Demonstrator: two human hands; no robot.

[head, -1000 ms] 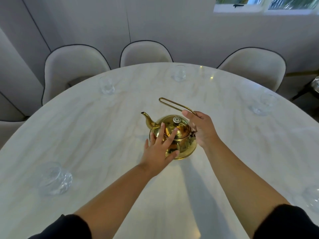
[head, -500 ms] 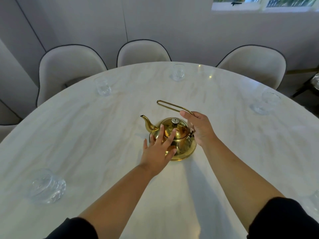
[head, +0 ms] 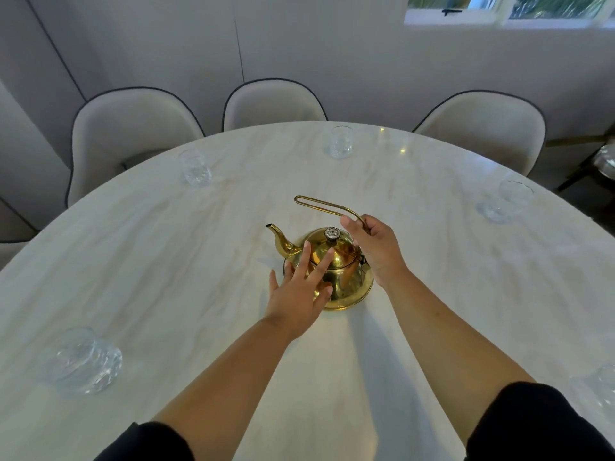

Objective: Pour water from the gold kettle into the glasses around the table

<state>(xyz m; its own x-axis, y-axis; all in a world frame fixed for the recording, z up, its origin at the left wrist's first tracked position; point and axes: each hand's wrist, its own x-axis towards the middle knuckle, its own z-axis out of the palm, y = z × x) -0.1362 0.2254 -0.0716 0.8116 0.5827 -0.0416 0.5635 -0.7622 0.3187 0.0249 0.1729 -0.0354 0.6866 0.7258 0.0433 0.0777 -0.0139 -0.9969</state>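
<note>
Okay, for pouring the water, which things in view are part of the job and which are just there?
Job: gold kettle, right hand gripping its handle, left hand touching its body, near-left glass, far-left glass, far-middle glass, far-right glass, near-right glass.
Just there: chairs, window.

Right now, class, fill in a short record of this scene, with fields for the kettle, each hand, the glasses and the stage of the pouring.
Kettle: gold kettle upright on the marble table, lid on, spout pointing left
Left hand: left hand, fingers straight and spread against the kettle's body
Right hand: right hand curled round the wire handle
Glasses: five glasses near the table's edge, all apart from the kettle
Stage: no pouring yet; kettle not lifted
</note>
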